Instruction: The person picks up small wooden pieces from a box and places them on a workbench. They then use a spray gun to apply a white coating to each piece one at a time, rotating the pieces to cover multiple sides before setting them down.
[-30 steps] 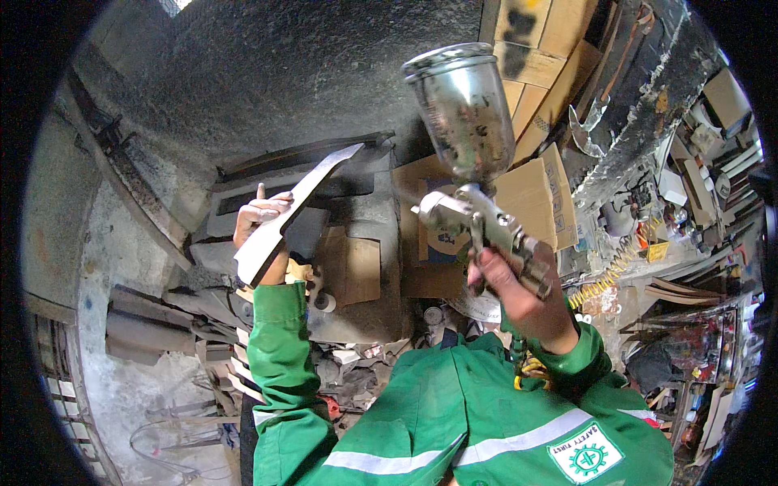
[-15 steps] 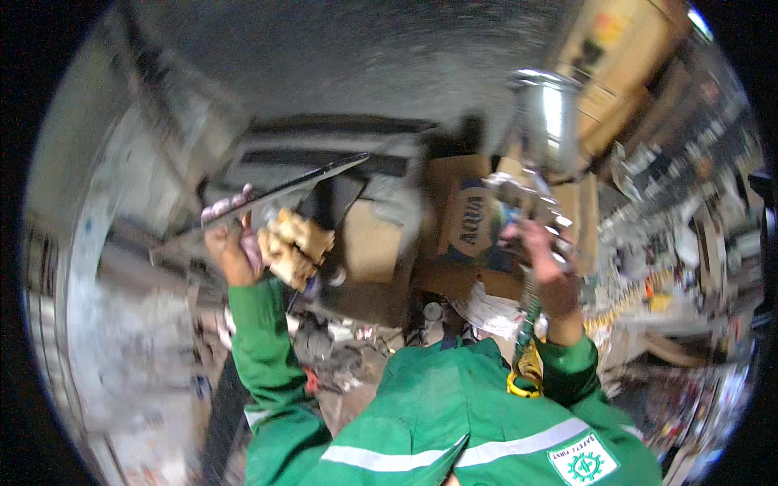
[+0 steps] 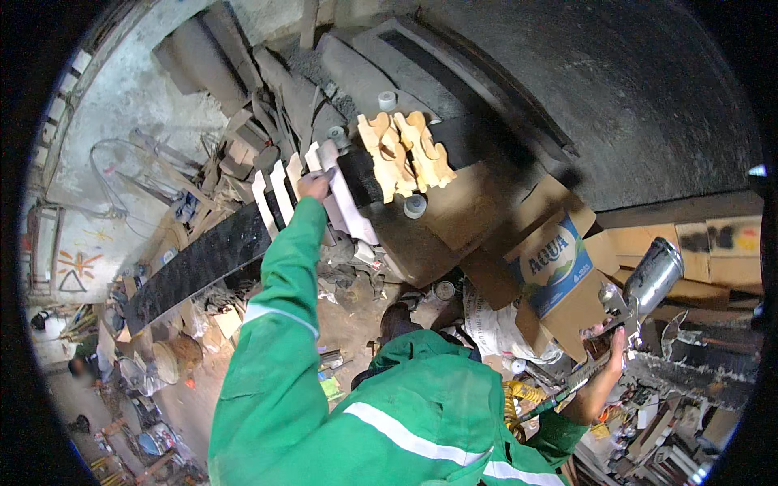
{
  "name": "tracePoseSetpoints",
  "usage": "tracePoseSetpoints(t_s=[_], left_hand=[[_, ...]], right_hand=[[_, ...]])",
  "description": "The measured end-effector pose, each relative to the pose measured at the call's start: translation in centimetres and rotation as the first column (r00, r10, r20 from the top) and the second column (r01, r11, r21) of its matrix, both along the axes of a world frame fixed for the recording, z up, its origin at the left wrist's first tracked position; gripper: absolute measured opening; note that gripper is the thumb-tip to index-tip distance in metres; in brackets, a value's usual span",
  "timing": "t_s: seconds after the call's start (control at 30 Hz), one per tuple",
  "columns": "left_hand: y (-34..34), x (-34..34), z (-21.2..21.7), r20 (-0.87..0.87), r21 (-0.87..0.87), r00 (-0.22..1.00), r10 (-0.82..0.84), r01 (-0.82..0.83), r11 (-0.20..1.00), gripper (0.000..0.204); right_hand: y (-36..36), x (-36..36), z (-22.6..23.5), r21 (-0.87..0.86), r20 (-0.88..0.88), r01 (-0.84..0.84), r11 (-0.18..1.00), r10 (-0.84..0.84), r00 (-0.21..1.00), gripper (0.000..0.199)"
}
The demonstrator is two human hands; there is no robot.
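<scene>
My left hand (image 3: 314,185) reaches out ahead on the left, its fingers closed at a pale pinkish shaped wooden piece (image 3: 347,198). Several similar whitish pieces (image 3: 279,193) stand in a row along a black board (image 3: 203,255) just left of that hand. To the right of it, unpainted yellowish carved wooden pieces (image 3: 389,158) lie side by side on a dark surface. My right hand (image 3: 609,368), at the lower right, is wrapped round the handle of a spray gun (image 3: 624,312). The gun's metal cup (image 3: 655,279) points up and a hose trails from its handle; some fingers are hidden.
An open cardboard box (image 3: 555,267) stands between the carved pieces and the spray gun. A dark curved wall (image 3: 616,105) rises behind. Small round pots (image 3: 415,206) sit by the carved pieces. Scrap boards (image 3: 211,61) lean at the far left; a white sack (image 3: 494,328) lies near my legs.
The view has swung, and the blur has gone. My left hand, earlier at a tilted dark board, is now at the pinkish piece. The spray gun stays in my right hand, now lower and farther right.
</scene>
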State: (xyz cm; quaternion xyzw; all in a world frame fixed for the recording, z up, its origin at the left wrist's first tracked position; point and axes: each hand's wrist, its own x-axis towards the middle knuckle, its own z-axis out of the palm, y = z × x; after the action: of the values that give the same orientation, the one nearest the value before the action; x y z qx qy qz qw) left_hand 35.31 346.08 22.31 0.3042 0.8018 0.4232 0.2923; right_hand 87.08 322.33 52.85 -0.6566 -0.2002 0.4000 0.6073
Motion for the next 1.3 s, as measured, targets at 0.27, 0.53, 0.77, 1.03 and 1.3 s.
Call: tracePoseSetpoints(t_s=[0.27, 0.53, 0.77, 1.03, 1.3], left_hand=[[5.4, 1.0, -3.5, -0.024, -0.237, 0.998, 0.06, -0.064, 0.969, 0.053], [5.8, 1.1, -3.7, -0.277, -0.227, 0.961, 0.02, -0.085, 0.97, 0.047], [6.1, 0.6, -4.4, -0.267, -0.249, 0.964, 0.009, -0.078, 0.965, 0.045], [5.5, 1.1, -2.3, -0.384, -0.215, 0.923, -0.012, -0.076, 0.974, 0.051], [2.6, 3.7, 3.6, -0.369, -0.132, 0.929, 0.007, -0.059, 0.99, 0.052]], right_hand=[[0.7, -4.0, 1.0, -0.068, 0.063, 0.045, 0.997, -0.041, 0.997, 0.035], [-0.7, -4.8, 0.6, -0.034, 0.045, 0.055, 0.998, -0.054, 0.998, 0.033], [-0.8, -4.8, 0.4, -0.026, 0.091, 0.098, 0.995, -0.096, 0.991, 0.031], [-0.4, -5.2, 0.6, -0.057, 0.082, 0.098, 0.994, -0.093, 0.992, 0.03], [-0.4, -4.0, 0.5, -0.054, 0.1, 0.049, 0.997, -0.043, 0.994, 0.032]])
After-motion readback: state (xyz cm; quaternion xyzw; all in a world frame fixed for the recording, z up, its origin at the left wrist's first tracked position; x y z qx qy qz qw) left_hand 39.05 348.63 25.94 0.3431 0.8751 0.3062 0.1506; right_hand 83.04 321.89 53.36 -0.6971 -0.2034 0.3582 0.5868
